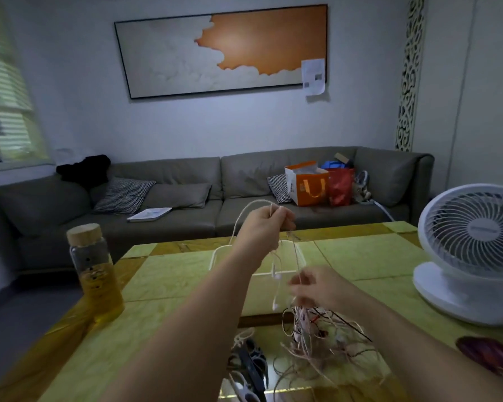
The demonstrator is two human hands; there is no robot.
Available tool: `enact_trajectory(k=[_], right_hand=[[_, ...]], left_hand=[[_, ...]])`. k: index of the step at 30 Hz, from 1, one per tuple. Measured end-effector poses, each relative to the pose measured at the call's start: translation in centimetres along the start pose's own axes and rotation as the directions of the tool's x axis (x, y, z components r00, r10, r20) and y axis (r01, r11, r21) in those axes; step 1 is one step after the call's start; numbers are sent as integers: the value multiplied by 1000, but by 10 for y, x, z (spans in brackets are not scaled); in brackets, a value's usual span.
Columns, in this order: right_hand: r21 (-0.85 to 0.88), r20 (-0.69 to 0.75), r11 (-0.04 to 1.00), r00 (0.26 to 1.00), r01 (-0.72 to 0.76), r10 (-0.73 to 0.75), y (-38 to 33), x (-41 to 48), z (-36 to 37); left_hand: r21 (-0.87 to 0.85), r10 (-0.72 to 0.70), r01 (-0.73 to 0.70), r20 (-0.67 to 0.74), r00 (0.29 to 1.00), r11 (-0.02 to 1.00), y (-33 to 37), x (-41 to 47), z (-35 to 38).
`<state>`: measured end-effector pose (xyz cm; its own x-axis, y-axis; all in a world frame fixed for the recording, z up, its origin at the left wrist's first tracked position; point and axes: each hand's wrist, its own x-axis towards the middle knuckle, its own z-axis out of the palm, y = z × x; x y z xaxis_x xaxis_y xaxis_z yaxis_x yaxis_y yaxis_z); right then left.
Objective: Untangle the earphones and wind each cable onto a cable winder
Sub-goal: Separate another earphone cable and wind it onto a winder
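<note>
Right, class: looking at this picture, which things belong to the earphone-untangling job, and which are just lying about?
Part of the job:
- left hand, holding up a white earphone cable
- right hand, gripping the tangle of earphones

Just lying about:
- bottle
- fan
- orange bag on the sofa

Motion blur smears the right hand [311, 285], so its fingers' hold cannot be told. Single strands in the tangled pale earphone cables [317, 343] cannot be followed. The frame's right edge cuts the round white desk fan [474, 250] and, lower down, a dark red object [488, 355].
</note>
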<state>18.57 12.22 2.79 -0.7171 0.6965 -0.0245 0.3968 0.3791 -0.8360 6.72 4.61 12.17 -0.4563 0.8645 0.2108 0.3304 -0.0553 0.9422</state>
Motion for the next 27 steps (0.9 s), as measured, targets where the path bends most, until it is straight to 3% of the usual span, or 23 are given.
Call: enact_trajectory(k=[2,6,10,12,16,21,27], right_hand=[[-125,-2,992,999,-34,34,13,6,4],[-262,-164,959,984,-110,68,21,24,-3],[-400,-441,904,897,-154,-42,12,41,-28],[-508,-502,830,862,-230,-68,11,47,-45],[-523,-391,758,900,-389,192,25,58,-62],[-470,-464,798,875,-376,139,39,58,-59],[-550,-256,788,954,-275,155,49,52,-32]], left_hand=[[-59,29,-31,-40,999,998,6,4,-4],[-114,130,-146,-142,981,983,12,8,-11],[-228,136,-200,-269,954,953,8,10,-15],[-260,109,-200,-324,940,945,2,11,-17],[-253,7,-75,-258,966,964,-17,10,-16],[-354,-93,-45,-365,926,934,-34,11,-19],[-409,-167,-54,-485,858,911,-48,12,-31]])
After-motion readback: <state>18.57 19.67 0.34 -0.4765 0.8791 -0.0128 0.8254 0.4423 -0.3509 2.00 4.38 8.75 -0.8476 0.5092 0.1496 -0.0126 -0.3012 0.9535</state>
